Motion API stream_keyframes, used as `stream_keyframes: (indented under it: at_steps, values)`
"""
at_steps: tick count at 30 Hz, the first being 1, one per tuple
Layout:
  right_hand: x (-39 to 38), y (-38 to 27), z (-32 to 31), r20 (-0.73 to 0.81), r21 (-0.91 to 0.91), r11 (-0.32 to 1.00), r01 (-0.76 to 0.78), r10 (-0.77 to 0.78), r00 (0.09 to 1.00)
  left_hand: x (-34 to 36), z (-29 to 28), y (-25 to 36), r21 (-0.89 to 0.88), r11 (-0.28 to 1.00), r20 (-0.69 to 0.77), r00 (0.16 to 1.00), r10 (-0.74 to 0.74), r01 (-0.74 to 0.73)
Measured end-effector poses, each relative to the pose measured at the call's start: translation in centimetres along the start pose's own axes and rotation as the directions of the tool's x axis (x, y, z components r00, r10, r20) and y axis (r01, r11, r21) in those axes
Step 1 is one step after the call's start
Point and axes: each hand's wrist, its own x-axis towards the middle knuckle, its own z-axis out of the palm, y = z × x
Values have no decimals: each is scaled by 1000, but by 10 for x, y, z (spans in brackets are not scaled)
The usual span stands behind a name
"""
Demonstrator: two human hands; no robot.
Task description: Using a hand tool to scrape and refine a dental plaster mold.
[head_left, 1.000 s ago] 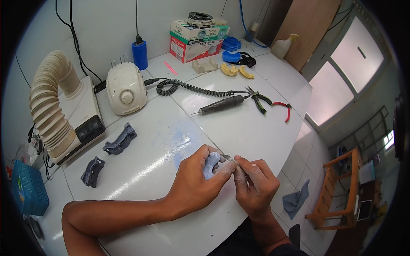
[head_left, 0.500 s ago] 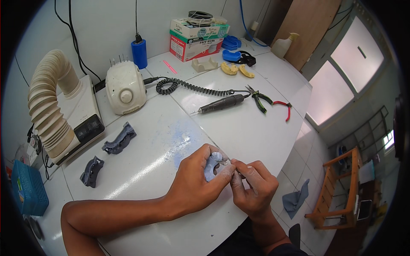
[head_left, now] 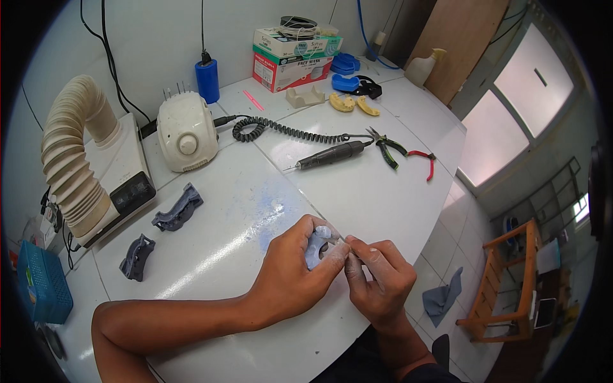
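Observation:
My left hand [head_left: 287, 271] is closed around a small, dusty light-blue curved piece [head_left: 313, 249] that looks like a dental model. Its thumb and fingers cover much of the piece. Close against the left thumb, my right hand [head_left: 378, 281] pinches with thumb and forefinger at the right side of the piece. Whatever lies between those fingertips is too hidden to name. White dust coats the fingers of both hands. Blue powder [head_left: 265, 207] is scattered on the white table [head_left: 211, 255] just beyond them.
Two dark grey moulds [head_left: 179, 207] lie left. Behind are a handpiece [head_left: 331, 156] on a coiled cord, its white control box [head_left: 187, 133], and a ribbed extraction hose [head_left: 67, 153]. Pliers [head_left: 387, 148], red cutters [head_left: 429, 165], yellow dental models [head_left: 342, 103] and stacked boxes [head_left: 290, 70] stand farther back.
My right fingertips have shifted very slightly against the left thumb. Both hands otherwise keep their place, and the light-blue piece stays in my left hand.

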Motion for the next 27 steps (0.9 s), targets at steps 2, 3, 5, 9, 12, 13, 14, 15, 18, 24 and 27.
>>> stream_keyframes:
  at_steps: [2, 3, 5, 9, 12, 13, 14, 15, 18, 24, 27]
  values:
    - [0, 0, 0, 3, -9, 1000, 4, -4, 1000, 0, 0, 0, -14, 1000, 2, 1000, -1, 1]
    - [0, 0, 0, 1, -11, 1000, 7, -7, 1000, 0, 0, 0, -14, 1000, 2, 1000, 0, 0]
    - [0, 0, 0, 0, -11, 1000, 9, -9, 1000, 0, 0, 2, -27, 999, 7, 1000, -22, 22]
    - [0, 0, 2, -16, -13, 1000, 14, -14, 1000, 2, 3, -1, -24, 999, -11, 1000, -24, 24]
    - [1, 0, 2, -24, -3, 1000, 2, -2, 1000, 4, 7, -2, -48, 999, -43, 999, 7, -9]
    - [1, 0, 2, -27, 3, 1000, -7, 7, 1000, 5, 7, -2, -73, 997, -46, 999, -6, 3]
    - [1, -1, 2, -31, 7, 1000, -9, 9, 999, 5, 8, -2, -97, 995, -47, 999, -20, 15]
    - [1, -1, 3, -26, 12, 1000, -23, 24, 999, 5, 8, -1, -91, 996, -46, 999, -20, 16]
    - [2, -1, 3, -25, 19, 999, -43, 43, 999, 5, 9, 5, -76, 996, -45, 998, -48, 44]
    - [5, -1, 7, -53, 26, 984, -175, 176, 983, 5, 6, 0, -65, 987, -28, 988, -149, 147]
    - [5, 0, 3, -44, 58, 976, -211, 214, 976, 5, 1, 9, -65, 987, -4, 989, -146, 145]
